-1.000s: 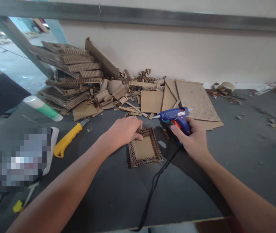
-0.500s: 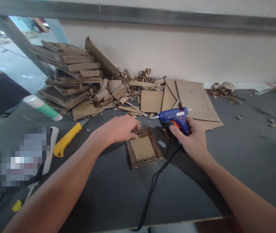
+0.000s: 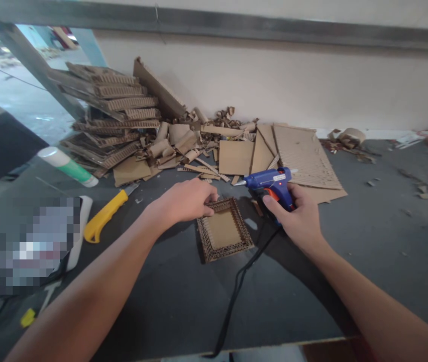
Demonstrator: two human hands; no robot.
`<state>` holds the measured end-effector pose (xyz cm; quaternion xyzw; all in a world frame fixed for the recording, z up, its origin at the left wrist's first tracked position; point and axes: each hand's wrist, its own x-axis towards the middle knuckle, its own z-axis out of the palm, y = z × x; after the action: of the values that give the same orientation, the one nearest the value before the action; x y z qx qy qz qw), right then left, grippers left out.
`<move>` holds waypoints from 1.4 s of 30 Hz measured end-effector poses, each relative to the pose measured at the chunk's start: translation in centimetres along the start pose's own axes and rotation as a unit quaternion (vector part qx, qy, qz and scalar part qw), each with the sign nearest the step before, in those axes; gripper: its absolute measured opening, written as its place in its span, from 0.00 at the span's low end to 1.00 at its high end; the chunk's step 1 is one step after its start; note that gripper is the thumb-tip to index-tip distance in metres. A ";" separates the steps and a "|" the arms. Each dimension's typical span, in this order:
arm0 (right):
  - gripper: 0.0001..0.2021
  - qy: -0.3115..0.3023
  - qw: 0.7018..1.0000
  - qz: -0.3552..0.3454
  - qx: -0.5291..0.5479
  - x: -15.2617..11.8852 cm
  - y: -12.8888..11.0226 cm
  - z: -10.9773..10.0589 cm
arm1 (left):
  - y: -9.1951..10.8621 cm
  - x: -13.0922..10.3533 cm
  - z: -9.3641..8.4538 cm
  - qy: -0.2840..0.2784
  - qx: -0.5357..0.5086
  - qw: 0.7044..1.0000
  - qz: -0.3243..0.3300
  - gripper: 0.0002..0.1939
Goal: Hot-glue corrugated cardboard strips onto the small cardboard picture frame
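A small cardboard tray [image 3: 226, 229] with thick corrugated walls lies on the dark table in front of me. My left hand [image 3: 191, 200] is at its far left corner, fingers bent and pinched on the wall there. My fingers partly cover that corner. In my right hand [image 3: 300, 213] is a blue hot glue gun [image 3: 270, 182] with an orange trigger, a lit red light and a clear glue stick out of its back. Its nozzle points left, above and beyond the tray's far right corner, apart from it. The black cord runs down toward the table's near edge.
Stacked corrugated cardboard pieces [image 3: 119, 95] rise at the back left, beside a heap of scraps [image 3: 176, 141]. Flat cardboard sheets [image 3: 304, 156] lie behind the glue gun. On the left are a yellow-handled cutter [image 3: 104, 216], a white-and-green tube [image 3: 69, 167] and a blurred-out device [image 3: 40, 246].
Both hands, the tray and the glue gun stay in place. The view has shifted very slightly.
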<state>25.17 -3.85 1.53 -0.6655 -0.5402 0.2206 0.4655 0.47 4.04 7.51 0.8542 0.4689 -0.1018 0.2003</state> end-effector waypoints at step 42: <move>0.20 0.019 0.999 0.016 0.031 -0.3 0.0 0.1 | -2.0 -2.7 -4.3 0.346 -0.109 0.930 -0.057 0.13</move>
<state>25.02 -4.08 1.44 -0.6636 -0.5129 0.2321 0.4927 -2.70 4.82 11.81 0.7814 0.5649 0.2404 0.1117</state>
